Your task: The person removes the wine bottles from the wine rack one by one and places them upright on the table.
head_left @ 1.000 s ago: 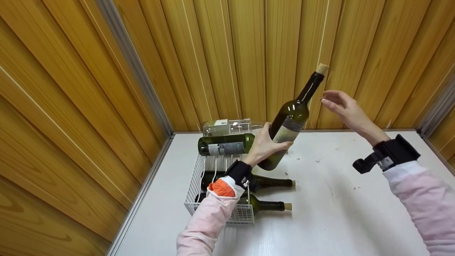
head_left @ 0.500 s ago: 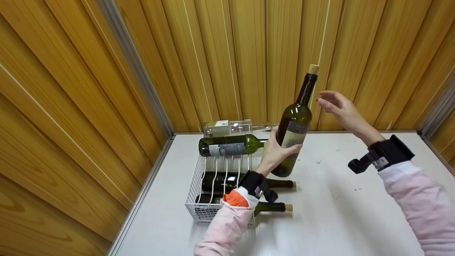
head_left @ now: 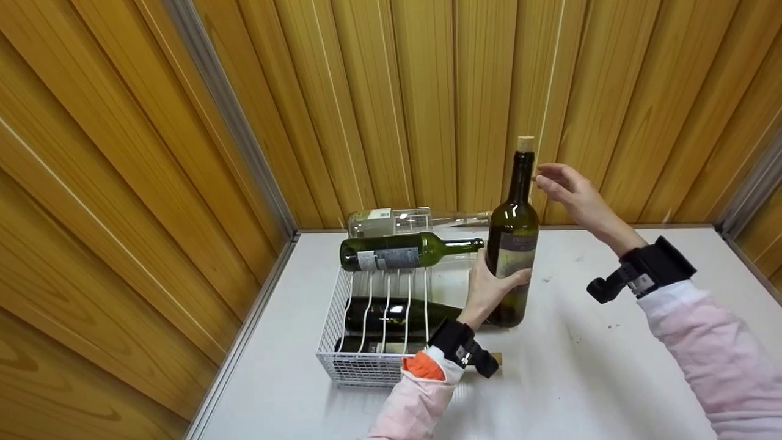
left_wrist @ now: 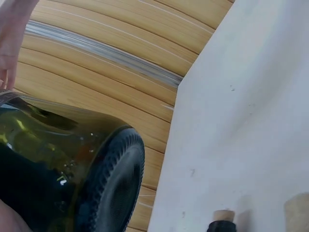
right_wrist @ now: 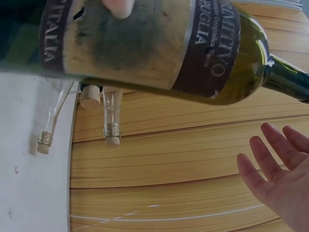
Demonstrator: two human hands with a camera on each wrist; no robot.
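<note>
My left hand grips the lower part of a dark green wine bottle with a pale and dark label. The bottle stands nearly upright, its cork at the top. Its ridged base shows in the left wrist view, over the white table. Beside the bottle's neck is my right hand, fingers bent loosely with nothing in them. In the right wrist view its spread fingers are apart from the bottle.
Left of the bottle, a white wire rack holds several lying bottles. A green bottle and a clear bottle lie at its far end, necks to the right. A wood-panelled wall rises behind the table.
My left hand has moved right and toward me with the wine bottle, turning it from tilted to nearly upright and lowering it. My right hand has shifted slightly left.
</note>
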